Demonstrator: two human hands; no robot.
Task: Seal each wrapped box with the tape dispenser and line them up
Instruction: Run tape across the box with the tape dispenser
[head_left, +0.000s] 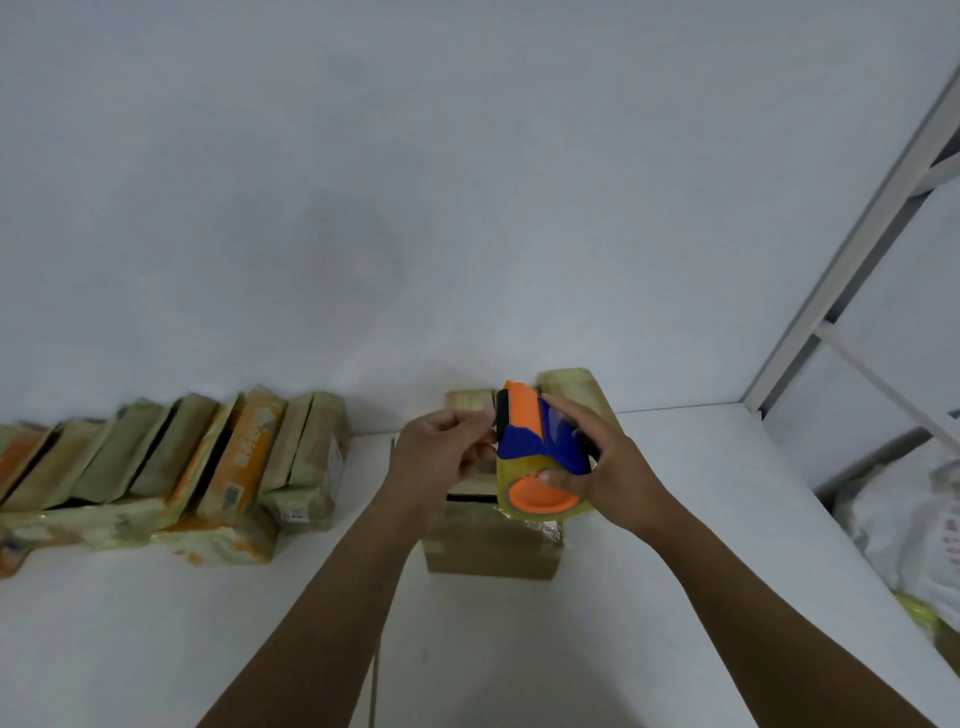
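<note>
Tape dispenser (540, 447), blue and orange, sits gripped in the right hand (608, 467) above a brown box (493, 545) mid-bench (675, 597). The left hand (441, 452) curls its fingers at the dispenser's black edge; whether it pinches tape I cannot tell. Wrapped boxes (182, 457) line the far left.

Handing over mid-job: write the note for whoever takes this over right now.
Right grip holds the tape dispenser above the brown box on the table.
Left grip pinches at its blade end, probably the tape end.
Done: a row of wrapped boxes leans along the wall on the left.
Left: tape this box and add it to the row; more boxes stand behind it.
</note>
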